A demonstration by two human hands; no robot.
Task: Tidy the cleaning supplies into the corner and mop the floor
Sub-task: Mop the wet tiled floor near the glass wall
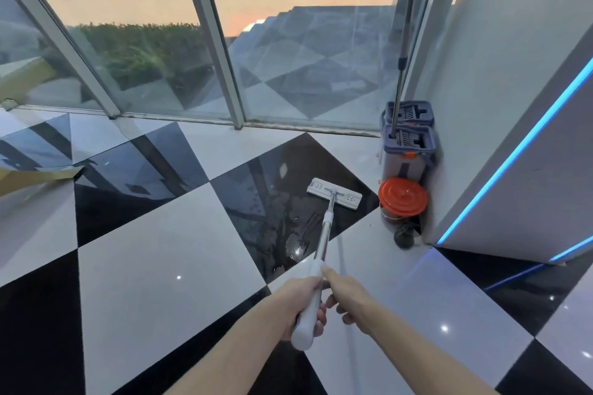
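Gripping the white plastic handle of the flat silver-poled mop [333,193], the left hand [301,301] closes low while the right hand [345,293] pinches higher to steer, its pad flat on wet black tile just beside the orange-lidded bucket [402,202], cornered clear of mopping.

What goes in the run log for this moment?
phase: mopping | hands: left hand, right hand gripping mop | head: black tile | buckets: corner

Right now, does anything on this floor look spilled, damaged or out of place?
Only a patch of water on the black tile beside the white flat mop, plausibly from mopping. At the far left, a tan cardboard sheet lies loose on the tiles, away from the supplies in the corner.
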